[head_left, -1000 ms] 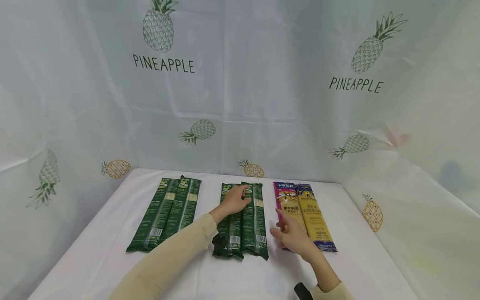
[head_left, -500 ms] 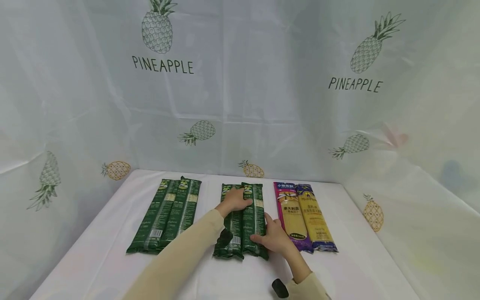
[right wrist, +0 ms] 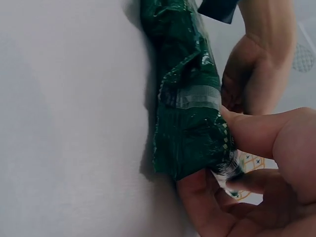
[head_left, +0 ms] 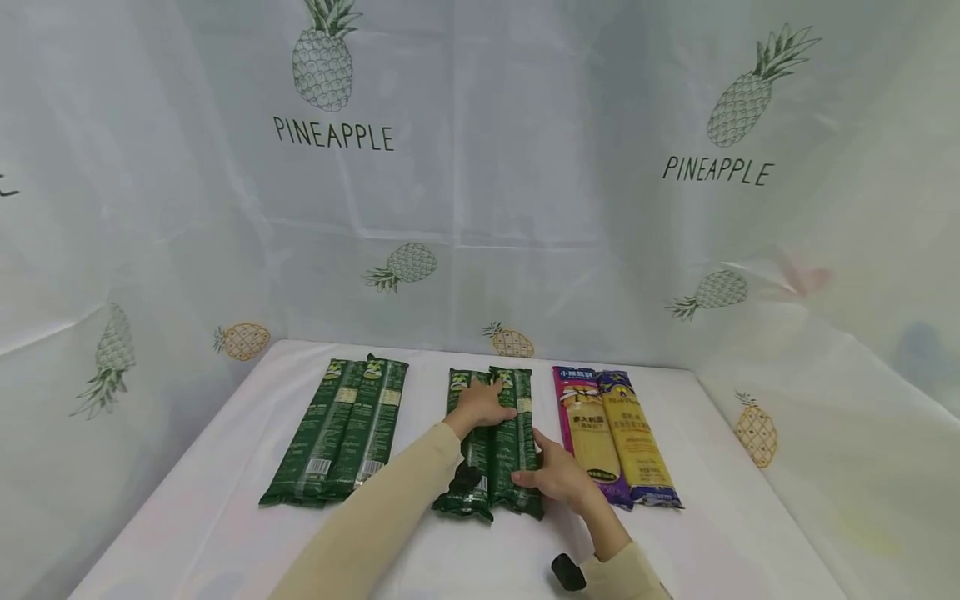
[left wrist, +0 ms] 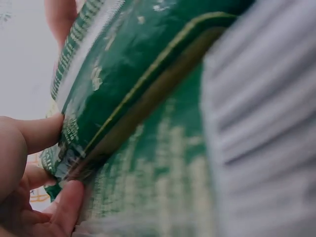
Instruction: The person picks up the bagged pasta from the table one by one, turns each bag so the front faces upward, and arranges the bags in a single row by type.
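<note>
Two long green spaghetti packets lie side by side mid-table in the head view. On the right one, a green spaghetti packet point(head_left: 516, 442), both hands have a hold. My left hand point(head_left: 480, 406) pinches its upper part, thumb point(left wrist: 42, 132) on one face and fingertips at the edge where it meets the left green packet point(head_left: 474, 454). Its lower right edge is in the grip of my right hand point(head_left: 558, 475). In the right wrist view the right thumb point(right wrist: 261, 131) presses the top while fingers go under the packet's end point(right wrist: 190, 133). The left sleeve hides some of the left packet.
Left of the hands lies another pair of green packets point(head_left: 348, 433). To the right are a pink-and-purple spaghetti packet point(head_left: 592, 433) and a yellow-and-blue one point(head_left: 637, 442). A white cloth covers the table point(head_left: 247, 467); a pineapple-print curtain point(head_left: 525, 208) hangs behind.
My right hand has moved left from over the pink-and-purple packet and taken hold of the right middle green packet. The left hand has stayed about where it was.
</note>
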A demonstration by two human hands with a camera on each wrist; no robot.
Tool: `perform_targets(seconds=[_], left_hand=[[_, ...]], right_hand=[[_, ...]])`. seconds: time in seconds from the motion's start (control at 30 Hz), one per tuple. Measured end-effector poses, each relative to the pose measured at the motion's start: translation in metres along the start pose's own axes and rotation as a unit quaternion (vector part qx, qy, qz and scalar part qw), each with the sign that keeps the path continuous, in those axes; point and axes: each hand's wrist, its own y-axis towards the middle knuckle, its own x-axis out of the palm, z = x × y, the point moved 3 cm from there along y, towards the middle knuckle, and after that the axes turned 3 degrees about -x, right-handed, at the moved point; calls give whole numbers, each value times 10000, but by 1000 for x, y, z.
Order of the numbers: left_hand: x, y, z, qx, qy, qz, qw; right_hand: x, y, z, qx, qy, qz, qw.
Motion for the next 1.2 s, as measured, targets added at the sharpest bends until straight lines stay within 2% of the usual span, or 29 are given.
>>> perform_targets(seconds=[0.1, 0.3, 0.53, 0.67, 0.73, 0.83, 0.97, 1.2], left_hand=[[-1, 0, 0, 21, -180, -40, 9998], [-4, 1, 3, 199, -184, -193, 9994], [0, -1, 3, 406, -319, -314, 9982], [3, -2, 0, 522, -561, -241, 9968], [5, -5, -2, 588, -860, -224, 9943], [7, -11, -4, 766, -1505, -288, 9852], [12, -14, -7, 917, -2480, -376, 9637], [7, -17, -11, 704, -3772, -210, 9232]], right_hand=[[2, -1, 2, -79, 93, 0, 9999], [2, 0, 8, -162, 328, 77, 9993], [2, -1, 15, -273, 362, 117, 9989], [2, -2, 17, -369, 304, 205, 9986], [3, -3, 17, -470, 249, 256, 9983], [3, -6, 15, -700, 127, 319, 9970], [2, -13, 9, -967, -35, 339, 9947], [-1, -18, -2, -1079, 89, 370, 9934]])
